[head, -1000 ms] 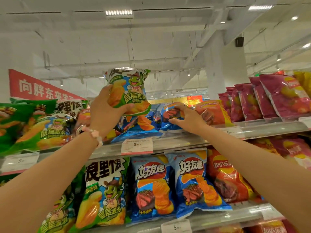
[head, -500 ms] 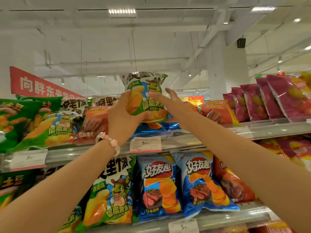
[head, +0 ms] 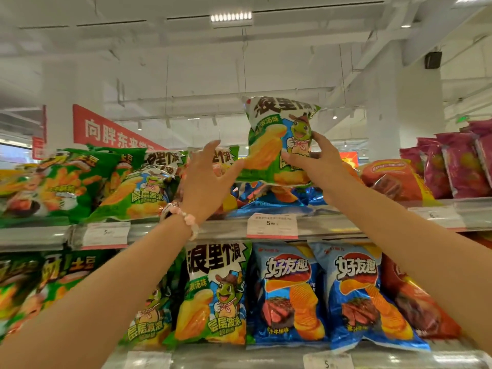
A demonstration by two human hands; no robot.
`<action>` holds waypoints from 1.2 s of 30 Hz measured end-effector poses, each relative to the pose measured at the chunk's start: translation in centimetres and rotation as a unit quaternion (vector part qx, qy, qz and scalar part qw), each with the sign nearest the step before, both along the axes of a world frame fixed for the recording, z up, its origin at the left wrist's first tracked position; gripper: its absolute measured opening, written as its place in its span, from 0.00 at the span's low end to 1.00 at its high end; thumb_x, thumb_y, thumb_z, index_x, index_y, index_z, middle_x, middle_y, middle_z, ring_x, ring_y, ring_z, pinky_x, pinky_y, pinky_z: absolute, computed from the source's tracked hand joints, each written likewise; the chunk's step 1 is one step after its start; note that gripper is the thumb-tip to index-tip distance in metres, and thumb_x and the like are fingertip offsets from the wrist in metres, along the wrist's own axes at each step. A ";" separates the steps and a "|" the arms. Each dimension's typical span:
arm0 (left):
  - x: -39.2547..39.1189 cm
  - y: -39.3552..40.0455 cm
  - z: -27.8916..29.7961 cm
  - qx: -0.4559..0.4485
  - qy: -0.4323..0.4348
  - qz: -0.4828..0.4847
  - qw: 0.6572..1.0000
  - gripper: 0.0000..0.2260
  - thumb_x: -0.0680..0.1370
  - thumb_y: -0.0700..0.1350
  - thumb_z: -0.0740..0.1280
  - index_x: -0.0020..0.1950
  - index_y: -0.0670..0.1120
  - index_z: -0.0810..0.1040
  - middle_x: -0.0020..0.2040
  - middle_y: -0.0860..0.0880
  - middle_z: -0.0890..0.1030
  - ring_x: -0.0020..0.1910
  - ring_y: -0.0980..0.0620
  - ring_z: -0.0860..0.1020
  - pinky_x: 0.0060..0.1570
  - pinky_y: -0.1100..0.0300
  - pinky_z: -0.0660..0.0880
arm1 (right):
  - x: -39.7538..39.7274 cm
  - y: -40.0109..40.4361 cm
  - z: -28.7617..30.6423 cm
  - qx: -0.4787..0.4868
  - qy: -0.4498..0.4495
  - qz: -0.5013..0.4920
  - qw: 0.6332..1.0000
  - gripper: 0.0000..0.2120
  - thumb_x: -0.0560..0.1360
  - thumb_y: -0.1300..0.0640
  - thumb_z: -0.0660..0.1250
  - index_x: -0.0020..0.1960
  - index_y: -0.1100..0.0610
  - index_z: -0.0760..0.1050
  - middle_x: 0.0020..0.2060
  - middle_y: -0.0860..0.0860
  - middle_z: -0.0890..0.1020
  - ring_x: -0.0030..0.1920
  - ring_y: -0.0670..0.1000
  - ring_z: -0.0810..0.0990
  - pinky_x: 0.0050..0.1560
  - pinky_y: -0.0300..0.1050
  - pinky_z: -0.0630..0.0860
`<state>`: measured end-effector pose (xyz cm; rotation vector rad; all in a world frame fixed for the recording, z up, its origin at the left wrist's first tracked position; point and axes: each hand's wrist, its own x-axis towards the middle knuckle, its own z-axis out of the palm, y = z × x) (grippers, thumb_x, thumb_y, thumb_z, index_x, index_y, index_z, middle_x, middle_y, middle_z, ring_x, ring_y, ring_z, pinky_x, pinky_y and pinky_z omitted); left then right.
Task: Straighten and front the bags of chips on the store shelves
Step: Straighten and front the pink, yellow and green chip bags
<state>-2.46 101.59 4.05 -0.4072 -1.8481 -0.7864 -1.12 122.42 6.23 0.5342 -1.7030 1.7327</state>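
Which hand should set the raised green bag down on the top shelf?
Right. The right hand grips the green-and-white turtle chip bag by its right side; the left hand is open, its thumb just touching the bag's left edge.

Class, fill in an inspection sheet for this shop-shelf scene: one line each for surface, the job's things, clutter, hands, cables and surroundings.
Surface: top shelf with price tag; lower shelf beneath.
Job's things: green chip bag held upright above flat-lying blue bags; green bags slumped at left; upright blue bags on the lower shelf.
Clutter: nothing seen.
Hands: right hand grips the green bag's right side; left hand, fingers straight, touches its lower left edge; bracelet on the left wrist.
Cables: thin wires hang from the ceiling.
Surroundings: red banner, ceiling light, white pillar.
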 end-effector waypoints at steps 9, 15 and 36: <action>-3.3 -4.7 -0.6 -0.020 -0.239 0.083 0.967 0.45 0.64 0.70 0.69 0.75 0.55 0.59 0.69 0.42 0.70 0.64 0.40 0.72 0.62 0.44 0.72 | -0.7 1.5 -0.7 -0.006 -0.008 -0.020 1.000 0.37 0.68 0.60 0.75 0.73 0.52 0.61 0.62 0.56 0.76 0.60 0.55 0.77 0.61 0.55 0.75; -3.4 -4.7 0.1 0.010 -0.169 0.060 0.984 0.32 0.71 0.52 0.74 0.71 0.44 0.69 0.63 0.45 0.77 0.60 0.46 0.76 0.59 0.53 0.73 | -0.8 1.6 -0.7 0.018 0.004 -0.041 0.999 0.39 0.69 0.59 0.75 0.74 0.51 0.60 0.63 0.54 0.76 0.61 0.53 0.76 0.61 0.52 0.75; 4.4 -11.9 0.9 0.130 0.086 0.002 0.988 0.29 0.72 0.53 0.73 0.71 0.54 0.68 0.66 0.50 0.73 0.64 0.49 0.71 0.65 0.48 0.70 | -3.6 -8.3 -0.3 0.132 0.041 -0.092 0.986 0.38 0.68 0.47 0.74 0.72 0.49 0.58 0.59 0.50 0.78 0.59 0.52 0.77 0.59 0.50 0.75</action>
